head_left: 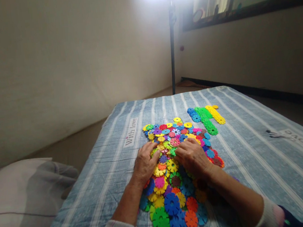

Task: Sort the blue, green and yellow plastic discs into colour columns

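Observation:
A heap of colourful notched plastic discs [172,165] lies on the striped cloth. My left hand [145,162] rests on the heap's left side, its thumb apart from the fingers and nothing seen in its grip. Over the right side, my right hand [193,158] has its fingers curled together among the discs. A green disc [173,151] is right at those fingertips; whether they grip it or another piece is hidden. Larger discs, such as a blue disc [172,203] and a green disc [161,221], lie at the near end of the heap.
Beyond the heap, to the right, discs lie grouped in rows by colour: blue discs [194,115], green discs [207,121] and yellow discs [216,114]. The blue striped cloth [105,169] covers the raised surface. A bright lamp on a dark stand [172,50] is behind its far edge.

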`<state>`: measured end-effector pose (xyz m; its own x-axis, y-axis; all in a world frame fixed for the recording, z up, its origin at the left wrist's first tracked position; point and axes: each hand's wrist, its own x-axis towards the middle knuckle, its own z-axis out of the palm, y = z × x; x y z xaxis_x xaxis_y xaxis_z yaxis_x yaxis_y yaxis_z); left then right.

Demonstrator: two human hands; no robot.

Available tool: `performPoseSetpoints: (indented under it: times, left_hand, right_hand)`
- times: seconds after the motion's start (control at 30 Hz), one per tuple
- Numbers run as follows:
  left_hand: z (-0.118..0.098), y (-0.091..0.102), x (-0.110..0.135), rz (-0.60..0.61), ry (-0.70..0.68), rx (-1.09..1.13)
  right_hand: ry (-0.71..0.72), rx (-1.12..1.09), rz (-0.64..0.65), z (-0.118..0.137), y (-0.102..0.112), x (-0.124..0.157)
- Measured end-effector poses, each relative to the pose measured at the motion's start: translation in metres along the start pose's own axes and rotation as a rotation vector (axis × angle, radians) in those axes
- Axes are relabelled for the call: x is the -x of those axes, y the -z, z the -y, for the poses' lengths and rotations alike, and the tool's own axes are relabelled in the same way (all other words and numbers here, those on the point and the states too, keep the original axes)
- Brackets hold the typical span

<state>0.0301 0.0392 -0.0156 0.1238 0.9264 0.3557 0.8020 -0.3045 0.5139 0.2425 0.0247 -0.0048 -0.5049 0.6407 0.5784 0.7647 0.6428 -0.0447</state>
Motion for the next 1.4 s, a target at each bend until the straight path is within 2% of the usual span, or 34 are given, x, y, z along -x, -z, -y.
performPoseSetpoints:
  times: [0.37,0.63,0.83,1.0,1.17,1.4]
  left_hand:
    - [-0.002,0.001,-0.001,-0.014,-0.029,-0.006]
    - [0.000,-0.001,-0.001,-0.012,-0.027,-0.010]
    - [0.001,-0.001,0.000,0.004,-0.021,-0.004]
    - [0.000,0.000,-0.001,-0.006,-0.016,-0.012]
    - [-0.002,0.001,-0.001,0.002,-0.018,-0.015]
    - [-0.001,0.001,-0.001,0.001,-0.007,-0.002]
  right_hand:
    - [-0.010,-0.082,0.082,-0.002,-0.006,0.002]
    - [0.073,-0.015,0.134,-0.001,-0.001,0.001]
    - [0.113,-0.023,0.051,-0.004,0.001,0.001]
    - [0.143,-0.092,-0.069,-0.012,0.000,0.003]
    - [0.032,-0.208,-0.142,-0.017,-0.004,0.006]
    - [-0.122,-0.356,-0.129,-0.019,-0.001,0.006]
